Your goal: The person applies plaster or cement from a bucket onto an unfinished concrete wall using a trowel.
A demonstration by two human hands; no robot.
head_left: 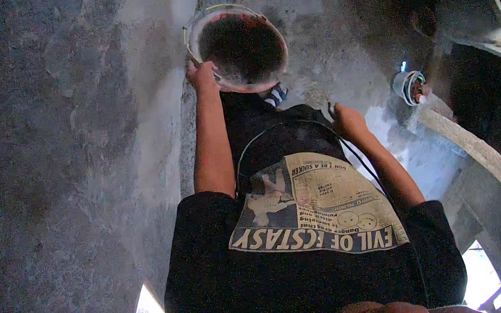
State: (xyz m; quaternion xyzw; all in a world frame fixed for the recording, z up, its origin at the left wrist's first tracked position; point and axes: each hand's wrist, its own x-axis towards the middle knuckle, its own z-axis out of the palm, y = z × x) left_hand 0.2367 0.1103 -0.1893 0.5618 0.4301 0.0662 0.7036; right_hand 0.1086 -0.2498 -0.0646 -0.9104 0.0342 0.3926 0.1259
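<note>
Two bare hands are at work, and only the left one is on the large round bucket with a pale, stained rim and a dark interior (244, 85). That left hand (203, 75) is closed on the near left part of the rim, thumb toward the mouth. The right hand (346, 117) is curled, well apart from the bucket, and seems closed around a narrow pale-grey object (330, 111) seen almost edge-on; I cannot tell what it is. The bucket is out ahead of the body, just beside the rough grey plastered wall (61, 121) on the left, its mouth facing up toward the head; whether the grey concrete floor (342, 30) bears its weight is not clear. Held by one side alone, it could tip or twist, so a firm wrist and a level rim would serve well, with the bucket kept off the wall. A black-and-white striped shoe (276, 95) shows just below the rim, so good footing matters too. The small pale bucket with mixed contents (402, 85) on the right calls for a watchful step. How full the big bucket is stays lost in shadow.
</note>
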